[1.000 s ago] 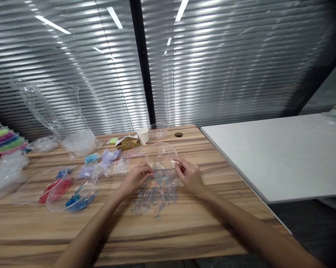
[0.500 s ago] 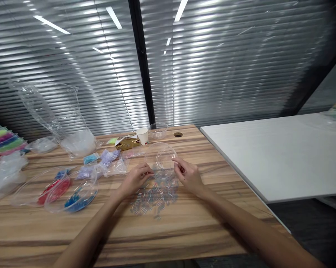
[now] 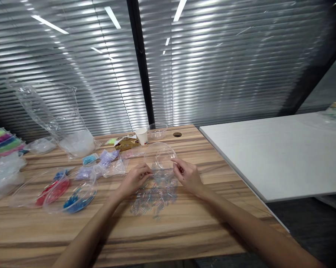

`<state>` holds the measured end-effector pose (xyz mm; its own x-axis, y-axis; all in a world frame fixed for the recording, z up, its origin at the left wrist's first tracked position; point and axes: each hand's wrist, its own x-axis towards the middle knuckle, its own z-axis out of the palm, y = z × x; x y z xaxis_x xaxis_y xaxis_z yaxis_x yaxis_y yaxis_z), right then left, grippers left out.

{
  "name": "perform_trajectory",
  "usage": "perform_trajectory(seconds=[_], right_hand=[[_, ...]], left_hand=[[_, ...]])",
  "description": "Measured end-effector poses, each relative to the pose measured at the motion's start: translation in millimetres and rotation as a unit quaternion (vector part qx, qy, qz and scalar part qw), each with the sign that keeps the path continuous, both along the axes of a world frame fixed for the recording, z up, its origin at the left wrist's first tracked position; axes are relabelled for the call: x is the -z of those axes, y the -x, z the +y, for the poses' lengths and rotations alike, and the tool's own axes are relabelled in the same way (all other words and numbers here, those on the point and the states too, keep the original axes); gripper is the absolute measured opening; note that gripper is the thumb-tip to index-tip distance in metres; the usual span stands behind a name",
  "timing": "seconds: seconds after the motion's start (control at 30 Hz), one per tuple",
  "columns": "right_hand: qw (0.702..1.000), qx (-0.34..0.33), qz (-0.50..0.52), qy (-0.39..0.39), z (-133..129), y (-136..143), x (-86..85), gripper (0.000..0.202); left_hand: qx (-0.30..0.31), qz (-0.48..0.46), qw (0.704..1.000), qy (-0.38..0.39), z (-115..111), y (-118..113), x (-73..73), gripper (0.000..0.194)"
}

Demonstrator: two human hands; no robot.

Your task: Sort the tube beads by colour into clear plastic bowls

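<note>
Sitting between left grip [image 3: 137, 177] and right grip [image 3: 189, 176], whose holds I cannot tell, is a clear bowl [image 3: 160, 160].

A clear plastic bowl [image 3: 162, 160] sits between the left hand [image 3: 136, 178] and the right hand [image 3: 187, 176], close to both — small clear tubular pieces [image 3: 154, 198] strewn on their near side, a white paper cup [image 3: 141, 137] beyond them, blue pieces [image 3: 71, 201] left of the left hand.
</note>
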<state>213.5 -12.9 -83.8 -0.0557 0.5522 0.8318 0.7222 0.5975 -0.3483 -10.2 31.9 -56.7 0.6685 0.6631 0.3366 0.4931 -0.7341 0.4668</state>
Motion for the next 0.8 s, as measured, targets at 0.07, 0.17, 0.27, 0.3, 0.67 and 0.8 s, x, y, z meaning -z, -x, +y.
perform_trajectory(seconds=[0.07,0.17,0.27,0.3,0.67,0.8], right_hand=[[1.0,-0.001,0.001,-0.001,0.4,-0.1,0.0,0.021],[1.0,0.0,0.002,-0.004,0.9,-0.1,-0.3,0.021],[1.0,-0.002,0.0,-0.004,0.7,-0.1,-0.3,0.021],[1.0,-0.002,-0.001,-0.004,0.5,-0.2,-0.3,0.021],[1.0,-0.006,-0.011,-0.011,0.4,-0.1,0.2,0.021],[1.0,-0.008,-0.015,-0.008,0.2,0.0,1.6,0.021]], left_hand=[[0.002,0.002,1.0,-0.003,-0.1,0.5,0.2,0.016],[0.003,0.006,1.0,-0.003,-1.3,1.2,-0.5,0.015],[0.002,0.012,1.0,0.002,-2.8,1.2,-1.5,0.015],[0.003,0.013,1.0,0.003,-3.1,0.9,-1.6,0.015],[0.003,0.038,0.999,0.0,-3.3,-1.0,-0.9,0.017],[0.005,0.042,0.999,-0.001,-3.2,-1.3,-0.6,0.019]])
